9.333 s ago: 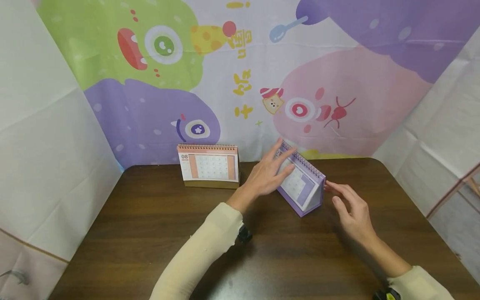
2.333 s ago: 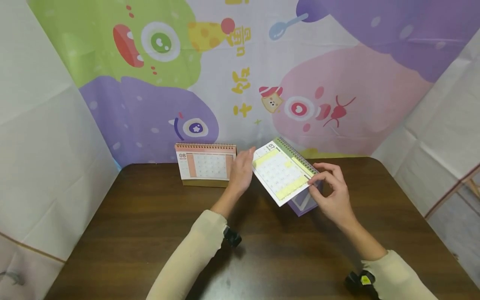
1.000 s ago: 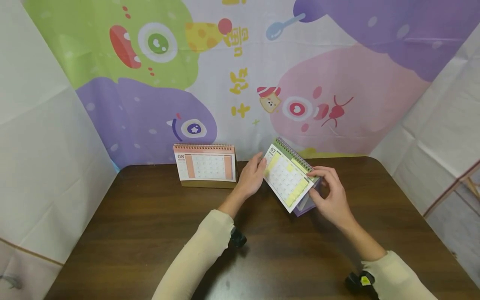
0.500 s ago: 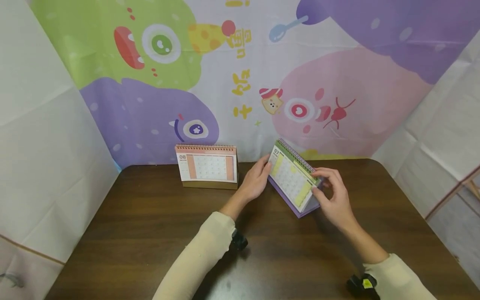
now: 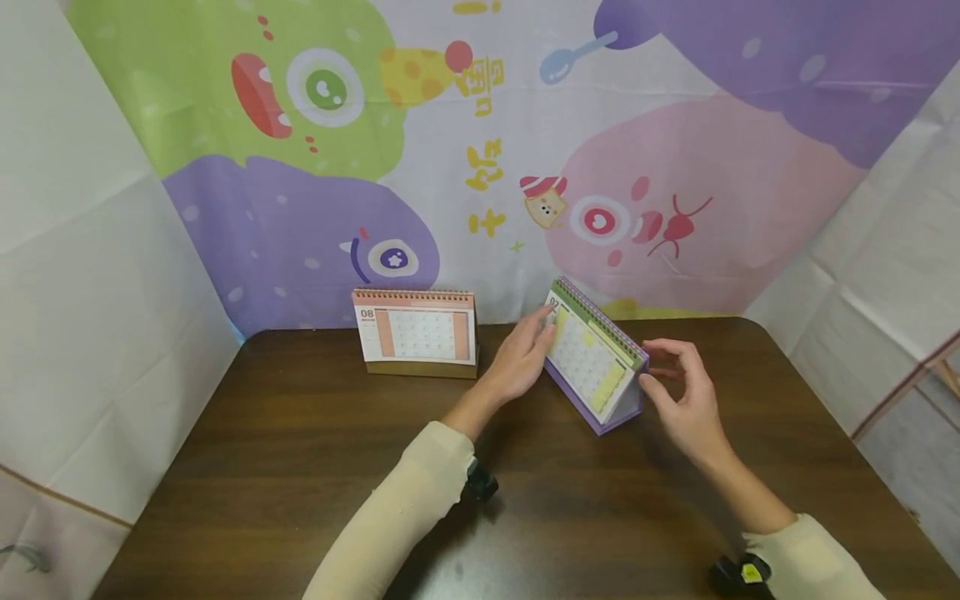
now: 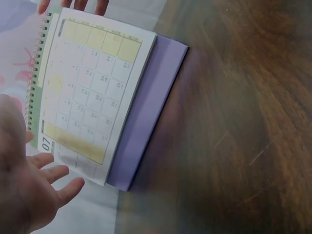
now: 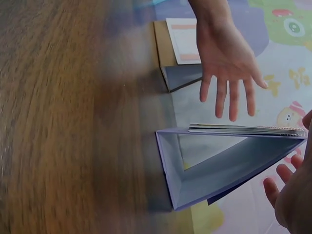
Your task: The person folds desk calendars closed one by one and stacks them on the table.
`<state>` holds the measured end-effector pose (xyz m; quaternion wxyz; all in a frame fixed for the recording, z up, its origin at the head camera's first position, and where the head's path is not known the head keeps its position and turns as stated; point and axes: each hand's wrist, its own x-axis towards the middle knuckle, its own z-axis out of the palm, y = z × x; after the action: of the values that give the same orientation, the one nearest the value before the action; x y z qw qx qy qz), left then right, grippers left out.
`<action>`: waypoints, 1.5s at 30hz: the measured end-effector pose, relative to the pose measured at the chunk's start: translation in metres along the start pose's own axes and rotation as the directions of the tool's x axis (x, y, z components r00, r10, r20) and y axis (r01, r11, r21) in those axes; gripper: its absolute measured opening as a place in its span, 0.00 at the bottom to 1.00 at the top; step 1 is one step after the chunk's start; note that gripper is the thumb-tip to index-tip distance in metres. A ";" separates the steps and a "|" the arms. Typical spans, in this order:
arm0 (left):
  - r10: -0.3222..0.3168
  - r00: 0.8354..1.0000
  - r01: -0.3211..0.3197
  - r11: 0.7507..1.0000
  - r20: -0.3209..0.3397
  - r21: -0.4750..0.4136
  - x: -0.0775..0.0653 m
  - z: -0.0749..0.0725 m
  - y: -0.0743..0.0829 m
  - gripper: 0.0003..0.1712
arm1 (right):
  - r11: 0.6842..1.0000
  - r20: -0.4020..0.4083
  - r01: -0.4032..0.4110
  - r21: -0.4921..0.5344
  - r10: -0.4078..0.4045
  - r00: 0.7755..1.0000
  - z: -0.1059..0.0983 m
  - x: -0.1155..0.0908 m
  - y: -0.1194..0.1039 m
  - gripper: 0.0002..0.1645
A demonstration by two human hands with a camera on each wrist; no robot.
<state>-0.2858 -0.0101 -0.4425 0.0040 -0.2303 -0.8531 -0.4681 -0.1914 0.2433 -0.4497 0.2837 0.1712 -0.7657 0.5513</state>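
A purple-based desk calendar (image 5: pixel 588 354) stands angled on the table, its front page marked 07 with a green band and yellow columns. That page lies against the sloping front in the left wrist view. My left hand (image 5: pixel 517 358) is at the calendar's left end, fingers extended over the page's edge near the 07. My right hand (image 5: pixel 690 400) is at the other end, thumb and forefinger loosely bent right by the top corner. The right wrist view shows the calendar's hollow triangular side (image 7: pixel 195 170), with some right fingers (image 7: pixel 271 191) spread beside its back.
A second desk calendar (image 5: pixel 416 329), orange-banded and marked 08, stands to the left on a brown base. Both stand on a dark wooden table (image 5: pixel 300 467). Behind the table hangs a cartoon-printed cloth (image 5: pixel 480 258); pale sheets flank both sides.
Earlier the purple page faced front; then my right hand held the 07 page raised. It has since come down flat, my right hand letting go and shifting right, my left moving toward the calendar.
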 end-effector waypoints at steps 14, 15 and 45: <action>0.152 0.988 -0.154 0.971 0.025 0.181 0.001 -0.004 0.011 0.36 | 0.997 0.048 0.019 -0.074 -0.016 0.999 -0.022 -0.005 -0.001 0.36; 0.163 0.986 -0.165 0.967 0.028 0.192 0.002 -0.004 0.012 0.36 | 0.997 0.054 0.022 -0.079 -0.018 0.998 -0.023 -0.006 0.000 0.36; 0.172 0.978 -0.201 0.923 0.115 0.328 0.017 0.000 0.020 0.35 | 0.987 0.030 -0.076 -0.143 0.081 0.996 -0.030 -0.023 0.009 0.13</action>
<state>-0.2934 0.0061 -0.4226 0.0520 -0.3257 -0.8943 -0.3024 -0.1711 0.2737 -0.4644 0.2593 0.1299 -0.8142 0.5030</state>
